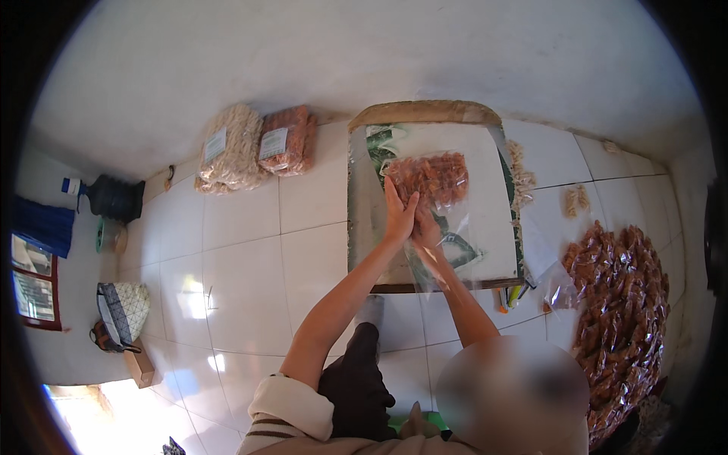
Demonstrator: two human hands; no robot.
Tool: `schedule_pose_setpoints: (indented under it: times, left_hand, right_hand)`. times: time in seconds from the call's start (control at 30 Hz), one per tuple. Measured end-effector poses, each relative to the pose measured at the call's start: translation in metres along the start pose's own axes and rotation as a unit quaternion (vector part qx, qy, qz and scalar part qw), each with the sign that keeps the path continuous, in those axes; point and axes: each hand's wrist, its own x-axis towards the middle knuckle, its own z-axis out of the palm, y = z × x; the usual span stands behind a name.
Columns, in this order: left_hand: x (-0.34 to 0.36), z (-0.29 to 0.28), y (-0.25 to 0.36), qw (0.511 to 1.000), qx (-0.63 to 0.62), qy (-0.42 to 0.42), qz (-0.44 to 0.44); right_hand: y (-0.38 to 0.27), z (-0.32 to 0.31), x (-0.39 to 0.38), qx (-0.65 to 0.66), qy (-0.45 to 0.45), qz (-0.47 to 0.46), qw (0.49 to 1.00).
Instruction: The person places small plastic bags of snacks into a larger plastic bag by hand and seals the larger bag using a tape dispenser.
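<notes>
A clear plastic bag (431, 179) holding reddish-brown pieces, perhaps snacks, lies on a low board-topped stand (489, 246). Its unfilled plastic end trails toward me. My left hand (400, 212) is on the bag's near left side, fingers pointing away along its edge and thumb inward. Right beside it, my right hand (426, 227) closes on the plastic just below the filled part. The two hands touch, and the plastic is gathered between them; some of the right fingers are hidden.
A large heap of filled reddish bags (622, 318) lies at right. Pale pieces (576, 201) sit beyond the stand, and tools with coloured handles (516, 294) at its near edge. Two big packed bundles, one pale (235, 163) and one reddish (292, 155), stand against the wall.
</notes>
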Motion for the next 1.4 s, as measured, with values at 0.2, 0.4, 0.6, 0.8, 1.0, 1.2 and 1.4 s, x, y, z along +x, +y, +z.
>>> schedule_pose_setpoints:
  times: [0.2,0.4,0.6,0.8,1.0,1.2,1.4]
  left_hand:
    - [0.016,-0.004,0.026,0.940,0.271,-0.016,0.206]
    - [0.013,-0.006,0.037,0.917,0.336,-0.106,0.186]
    - [0.011,0.009,0.047,0.912,0.364,-0.079,0.170]
    - [0.012,0.006,0.042,0.884,0.426,-0.055,0.187]
    - [-0.019,0.019,0.071,0.846,0.406,-0.082,0.336]
    - [-0.130,0.021,0.065,0.787,0.457,-0.339,0.238]
    - [-0.138,0.047,0.102,0.815,0.342,-0.441,0.157]
  right_hand:
    - [-0.015,-0.026,-0.023,0.092,0.175,0.194,0.961]
    - [-0.006,-0.021,-0.001,-0.020,0.158,0.175,0.972]
    - [0.021,-0.024,-0.002,0.109,0.150,0.175,0.967]
    - [0.017,-0.093,-0.030,-0.164,-0.215,-0.058,0.961]
    - [-0.042,-0.193,-0.077,-0.291,-0.330,-0.069,0.895]
    - [-0.054,-0.259,-0.124,-0.346,-0.441,0.108,0.821]
    - [-0.067,-0.334,-0.130,-0.373,-0.289,0.178,0.863]
